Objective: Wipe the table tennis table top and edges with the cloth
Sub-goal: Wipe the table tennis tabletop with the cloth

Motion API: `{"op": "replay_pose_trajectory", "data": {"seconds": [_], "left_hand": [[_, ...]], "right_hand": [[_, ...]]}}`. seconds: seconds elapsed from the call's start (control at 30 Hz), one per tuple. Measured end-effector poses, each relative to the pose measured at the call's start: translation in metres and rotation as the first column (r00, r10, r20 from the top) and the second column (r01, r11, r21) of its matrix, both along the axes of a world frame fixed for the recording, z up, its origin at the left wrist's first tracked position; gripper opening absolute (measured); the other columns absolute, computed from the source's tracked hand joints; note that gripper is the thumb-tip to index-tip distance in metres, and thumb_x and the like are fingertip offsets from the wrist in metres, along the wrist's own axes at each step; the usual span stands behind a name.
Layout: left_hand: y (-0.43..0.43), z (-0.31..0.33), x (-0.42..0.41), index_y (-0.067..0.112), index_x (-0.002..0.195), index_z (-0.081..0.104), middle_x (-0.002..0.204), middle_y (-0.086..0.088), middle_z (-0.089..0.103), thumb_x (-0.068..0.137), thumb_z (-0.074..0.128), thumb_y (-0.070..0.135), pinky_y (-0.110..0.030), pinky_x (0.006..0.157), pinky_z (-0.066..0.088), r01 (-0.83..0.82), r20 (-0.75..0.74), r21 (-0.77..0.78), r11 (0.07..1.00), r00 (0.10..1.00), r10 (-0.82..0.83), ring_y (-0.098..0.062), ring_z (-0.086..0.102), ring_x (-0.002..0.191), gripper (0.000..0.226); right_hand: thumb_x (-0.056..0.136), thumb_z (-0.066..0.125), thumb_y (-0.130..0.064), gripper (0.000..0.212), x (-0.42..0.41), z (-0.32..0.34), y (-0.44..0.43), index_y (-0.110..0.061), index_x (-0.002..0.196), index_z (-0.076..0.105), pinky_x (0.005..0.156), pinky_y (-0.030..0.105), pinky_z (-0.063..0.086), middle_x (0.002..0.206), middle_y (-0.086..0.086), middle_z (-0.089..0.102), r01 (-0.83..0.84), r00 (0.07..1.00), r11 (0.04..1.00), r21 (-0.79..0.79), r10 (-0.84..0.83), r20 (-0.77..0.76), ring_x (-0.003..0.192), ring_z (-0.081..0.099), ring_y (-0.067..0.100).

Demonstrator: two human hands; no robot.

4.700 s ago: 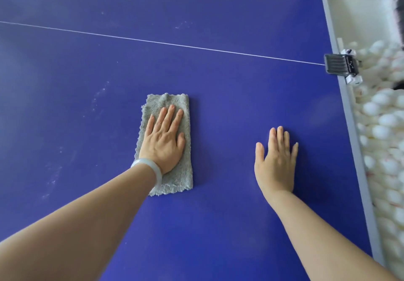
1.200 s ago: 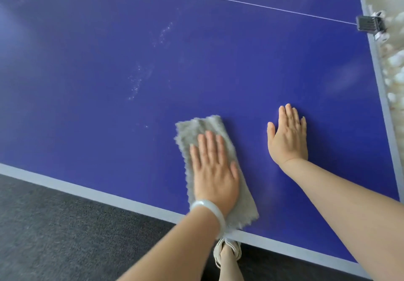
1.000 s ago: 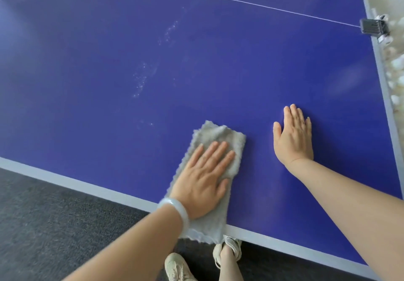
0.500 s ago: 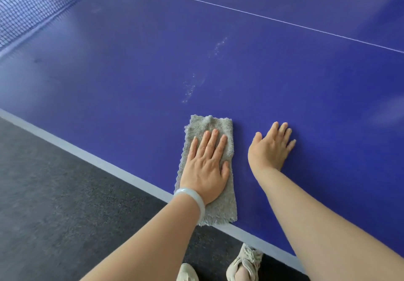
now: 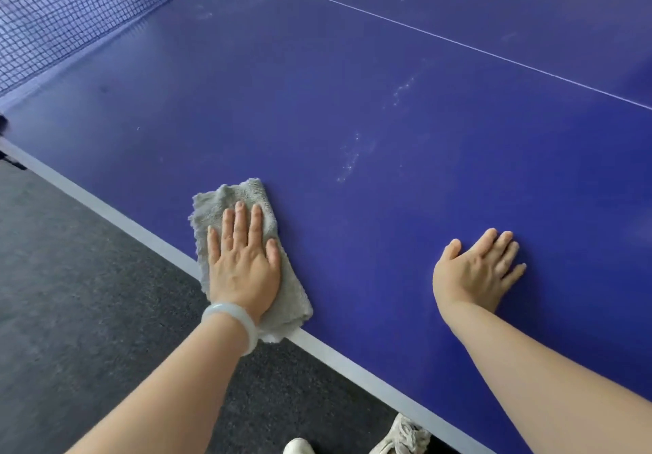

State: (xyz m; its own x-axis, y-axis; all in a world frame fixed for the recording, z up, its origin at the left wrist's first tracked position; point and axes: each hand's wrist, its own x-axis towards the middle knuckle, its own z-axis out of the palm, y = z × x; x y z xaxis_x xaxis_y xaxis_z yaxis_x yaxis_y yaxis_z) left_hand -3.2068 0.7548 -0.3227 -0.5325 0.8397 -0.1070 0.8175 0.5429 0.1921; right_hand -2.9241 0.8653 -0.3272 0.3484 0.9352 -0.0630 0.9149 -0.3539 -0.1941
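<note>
Lying flat under the left hand (image 5: pixel 243 266), the cloth (image 5: pixel 247 196) shows beyond its fingertips.

Wiping near the edge: my left hand (image 5: pixel 243 270) presses the grey cloth (image 5: pixel 247 196) on the blue table (image 5: pixel 352 83).

The fingers are straight on the cloth, and its near end reaches over the pale edge strip (image 5: pixel 352 363). A whitish bracelet (image 5: pixel 233 323) is on this wrist. My right hand (image 5: pixel 476 272) rests flat on the bare surface, well apart from the cloth. Pale specks (image 5: pixel 349 160) lie farther in. The net (image 5: pixel 70 12) stands far left, and a thin white line (image 5: pixel 441 35) crosses the top. Below the edge are dark carpet (image 5: pixel 70 295) and my light shoes (image 5: pixel 402 434).
</note>
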Motion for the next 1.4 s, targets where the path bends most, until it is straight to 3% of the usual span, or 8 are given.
{"op": "replay_pose_trajectory", "data": {"seconds": [0.13,0.37,0.5,0.63,0.9,1.1,1.27,1.4], "left_hand": [[0.007,0.002,0.092,0.018,0.159,0.001,0.166,-0.004,-0.009,0.098,0.016,0.044,-0.047,0.122,-0.007,0.242,0.012,0.084,0.967,0.97,-0.244,-0.022,-0.018,0.151,0.068],[0.038,0.003,0.101,0.031,0.159,0.012,0.166,0.006,0.001,0.101,0.023,0.049,-0.044,0.123,-0.008,0.776,0.0,0.094,0.623,0.626,-0.78,-0.015,-0.009,0.153,0.061],[0.094,0.003,0.014,0.032,0.159,0.006,0.167,0.006,-0.001,0.101,0.02,0.05,-0.042,0.123,-0.008,0.443,-0.013,0.051,0.895,0.896,-0.443,-0.014,-0.01,0.152,0.062],[0.11,0.002,0.028,0.025,0.159,-0.001,0.166,0.002,-0.009,0.1,0.015,0.045,-0.045,0.122,-0.01,0.249,0.027,0.033,0.968,0.968,-0.249,-0.018,-0.016,0.152,0.064],[0.096,0.003,0.106,0.028,0.159,0.01,0.167,0.005,0.003,0.102,0.028,0.047,-0.043,0.123,-0.006,0.889,-0.004,0.062,0.454,0.456,-0.89,-0.015,-0.008,0.153,0.062],[0.169,0.007,0.001,0.031,0.159,0.003,0.166,0.01,-0.002,0.102,0.022,0.048,-0.042,0.124,-0.003,0.629,-0.037,0.008,0.777,0.777,-0.629,-0.01,-0.013,0.151,0.062],[0.17,-0.001,-0.001,0.03,0.159,0.009,0.166,0.008,0.004,0.101,0.022,0.049,-0.043,0.124,0.002,0.64,-0.023,0.057,0.766,0.768,-0.64,-0.012,-0.006,0.153,0.062],[0.169,0.001,-0.001,0.029,0.159,0.01,0.166,0.007,0.005,0.101,0.023,0.048,-0.045,0.124,0.005,0.639,-0.015,0.053,0.767,0.769,-0.639,-0.013,-0.005,0.153,0.063]], "right_hand": [[0.101,0.034,-0.041,0.069,0.001,0.002,0.0,-0.006,0.157,0.014,0.123,0.05,-0.002,0.166,0.013,0.008,-0.002,1.0,1.0,0.02,0.002,-0.017,0.154,0.003,0.028],[0.101,0.037,-0.044,0.071,0.003,0.002,0.0,-0.006,0.157,0.017,0.124,0.049,-0.002,0.166,0.013,0.01,-0.005,1.0,0.999,0.04,0.006,-0.025,0.154,0.005,0.027],[0.1,0.034,-0.047,0.074,-0.001,-0.001,-0.001,-0.005,0.157,0.013,0.123,0.052,0.001,0.166,0.015,0.009,-0.014,0.998,1.0,0.017,0.013,0.058,0.153,0.005,0.029],[0.098,0.031,-0.046,0.076,-0.006,-0.001,0.0,-0.001,0.156,0.013,0.122,0.054,0.002,0.164,0.019,0.011,-0.011,0.993,1.0,-0.012,0.013,0.114,0.153,0.007,0.033],[0.1,0.045,-0.038,0.069,-0.001,0.0,-0.003,0.003,0.152,0.026,0.121,0.058,0.011,0.16,0.024,0.022,-0.018,0.994,1.0,0.02,0.016,0.106,0.15,0.017,0.037],[0.093,0.021,-0.049,0.079,-0.003,0.004,-0.005,0.007,0.149,0.032,0.12,0.06,0.016,0.158,0.027,0.027,-0.023,0.996,0.999,0.041,0.019,0.089,0.148,0.024,0.042],[0.096,0.062,-0.024,0.062,-0.004,0.019,0.008,0.01,0.143,0.039,0.118,0.063,0.02,0.155,0.031,0.029,-0.015,1.0,1.0,0.018,0.015,0.0,0.145,0.027,0.046],[0.099,0.051,-0.02,0.061,-0.003,0.036,0.06,0.001,0.152,0.029,0.124,0.042,0.008,0.163,0.018,0.018,-0.222,0.975,0.97,0.097,0.224,-0.004,0.153,0.014,0.031]]}}
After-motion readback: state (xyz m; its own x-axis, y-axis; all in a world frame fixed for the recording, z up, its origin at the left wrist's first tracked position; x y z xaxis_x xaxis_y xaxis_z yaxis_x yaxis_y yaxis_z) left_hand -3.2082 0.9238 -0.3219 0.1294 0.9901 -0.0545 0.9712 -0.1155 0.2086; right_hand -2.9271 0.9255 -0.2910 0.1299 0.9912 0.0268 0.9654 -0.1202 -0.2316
